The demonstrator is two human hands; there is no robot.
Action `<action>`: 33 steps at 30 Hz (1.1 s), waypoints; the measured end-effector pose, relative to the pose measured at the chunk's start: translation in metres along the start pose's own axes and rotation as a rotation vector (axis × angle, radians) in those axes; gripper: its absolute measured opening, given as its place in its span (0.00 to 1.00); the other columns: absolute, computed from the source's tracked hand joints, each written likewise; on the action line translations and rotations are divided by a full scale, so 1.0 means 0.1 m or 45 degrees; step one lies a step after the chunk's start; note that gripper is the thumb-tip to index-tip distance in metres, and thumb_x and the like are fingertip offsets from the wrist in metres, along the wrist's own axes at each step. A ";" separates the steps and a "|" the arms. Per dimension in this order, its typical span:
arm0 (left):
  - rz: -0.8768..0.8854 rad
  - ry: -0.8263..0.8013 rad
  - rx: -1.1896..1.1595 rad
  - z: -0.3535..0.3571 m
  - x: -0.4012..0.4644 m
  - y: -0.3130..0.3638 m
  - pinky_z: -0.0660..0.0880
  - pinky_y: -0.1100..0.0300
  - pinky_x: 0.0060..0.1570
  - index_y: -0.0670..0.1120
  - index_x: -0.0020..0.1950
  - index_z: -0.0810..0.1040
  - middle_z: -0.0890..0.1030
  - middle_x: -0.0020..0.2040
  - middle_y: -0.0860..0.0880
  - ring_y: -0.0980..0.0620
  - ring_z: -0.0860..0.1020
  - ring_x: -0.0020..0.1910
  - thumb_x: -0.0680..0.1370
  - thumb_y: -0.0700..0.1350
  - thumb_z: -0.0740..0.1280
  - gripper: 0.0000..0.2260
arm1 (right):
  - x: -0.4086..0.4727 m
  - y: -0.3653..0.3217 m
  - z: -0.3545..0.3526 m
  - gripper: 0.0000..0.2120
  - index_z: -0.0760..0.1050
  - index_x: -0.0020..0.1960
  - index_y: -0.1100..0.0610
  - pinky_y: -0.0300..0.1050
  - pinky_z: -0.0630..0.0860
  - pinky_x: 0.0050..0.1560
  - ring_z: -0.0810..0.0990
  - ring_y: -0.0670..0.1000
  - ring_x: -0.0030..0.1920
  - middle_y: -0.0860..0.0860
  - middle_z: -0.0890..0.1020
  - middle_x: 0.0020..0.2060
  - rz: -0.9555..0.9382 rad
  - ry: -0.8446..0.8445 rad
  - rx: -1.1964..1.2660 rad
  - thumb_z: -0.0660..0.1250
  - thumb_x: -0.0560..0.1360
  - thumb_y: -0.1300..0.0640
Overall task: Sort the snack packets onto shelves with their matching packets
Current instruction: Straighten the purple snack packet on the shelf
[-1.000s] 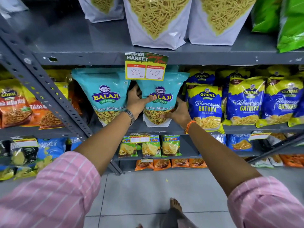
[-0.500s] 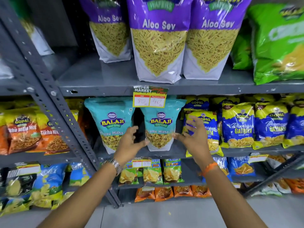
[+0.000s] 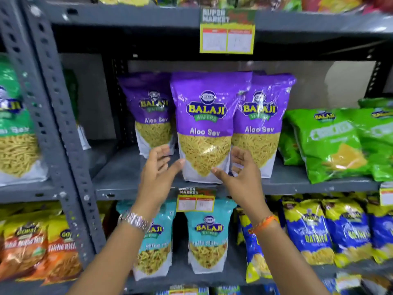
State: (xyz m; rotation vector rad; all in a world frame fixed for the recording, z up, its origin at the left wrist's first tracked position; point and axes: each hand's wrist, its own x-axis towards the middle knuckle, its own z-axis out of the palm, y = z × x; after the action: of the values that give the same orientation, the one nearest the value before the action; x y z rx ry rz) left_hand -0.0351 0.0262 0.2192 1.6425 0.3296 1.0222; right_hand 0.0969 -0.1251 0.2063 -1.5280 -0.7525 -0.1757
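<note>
Now, from the head view, both hands reach with fingers spread and empty: left hand (image 3: 158, 167) and right hand (image 3: 238, 167) flank the middle Aloo Sev packet (image 3: 205, 128), thumbs just touching its lower front. It stands upright at the shelf (image 3: 119, 177) front edge. Best to pinch both lower sides evenly, so it doesn't topple its purple neighbours.

The picture is bright and evenly lit, with white glare on the purple packets (image 3: 209, 116), soft motion blur on the price tag (image 3: 227, 36) and the edges, and shelf posts (image 3: 57, 116) bent by the wide lens.
</note>
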 end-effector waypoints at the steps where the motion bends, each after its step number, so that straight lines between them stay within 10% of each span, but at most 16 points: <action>1: -0.032 -0.011 0.006 0.03 0.12 0.03 0.69 0.59 0.65 0.50 0.71 0.72 0.75 0.66 0.54 0.53 0.75 0.67 0.78 0.44 0.72 0.21 | 0.04 -0.01 0.01 0.27 0.70 0.62 0.50 0.40 0.73 0.58 0.77 0.35 0.52 0.37 0.77 0.54 -0.016 0.001 -0.031 0.80 0.68 0.58; 6: -0.118 -0.233 -0.017 0.14 0.50 -0.02 0.73 0.77 0.50 0.47 0.69 0.67 0.76 0.60 0.57 0.64 0.76 0.56 0.80 0.43 0.70 0.20 | 0.14 0.03 0.10 0.27 0.70 0.63 0.49 0.53 0.75 0.64 0.77 0.50 0.63 0.50 0.78 0.60 -0.056 -0.021 -0.162 0.78 0.70 0.49; 11: -0.188 -0.383 -0.014 0.16 0.60 -0.18 0.76 0.51 0.68 0.45 0.68 0.75 0.83 0.64 0.48 0.46 0.80 0.67 0.73 0.50 0.77 0.26 | 0.19 0.06 0.15 0.27 0.71 0.64 0.48 0.50 0.75 0.62 0.78 0.52 0.62 0.50 0.80 0.61 -0.074 -0.031 -0.170 0.78 0.70 0.51; 15: -0.085 -0.291 0.047 0.13 0.55 -0.19 0.82 0.63 0.55 0.50 0.58 0.79 0.85 0.55 0.53 0.50 0.84 0.58 0.75 0.45 0.75 0.13 | 0.25 0.09 0.15 0.28 0.73 0.62 0.45 0.57 0.79 0.61 0.82 0.51 0.60 0.48 0.82 0.60 -0.049 -0.049 -0.157 0.79 0.66 0.44; 22: -0.009 -0.106 0.133 0.07 0.32 -0.43 0.80 0.43 0.62 0.53 0.60 0.82 0.88 0.56 0.53 0.52 0.85 0.57 0.61 0.71 0.77 0.34 | 0.11 0.29 0.19 0.30 0.73 0.60 0.41 0.60 0.80 0.61 0.83 0.49 0.59 0.46 0.85 0.57 0.038 -0.146 0.000 0.79 0.61 0.42; 33: 0.008 0.181 0.231 -0.93 0.29 -0.05 0.80 0.41 0.62 0.56 0.55 0.81 0.88 0.56 0.52 0.50 0.86 0.56 0.72 0.54 0.77 0.14 | 0.24 -0.27 1.23 0.30 0.72 0.65 0.57 0.48 0.79 0.60 0.82 0.51 0.58 0.50 0.83 0.56 0.034 -0.432 0.022 0.81 0.67 0.55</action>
State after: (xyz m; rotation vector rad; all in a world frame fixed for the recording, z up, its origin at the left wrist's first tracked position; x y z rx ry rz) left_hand -0.0870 0.1084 0.2282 1.7365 0.5253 1.1444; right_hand 0.0595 -0.0044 0.2260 -1.5697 -0.9970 0.1142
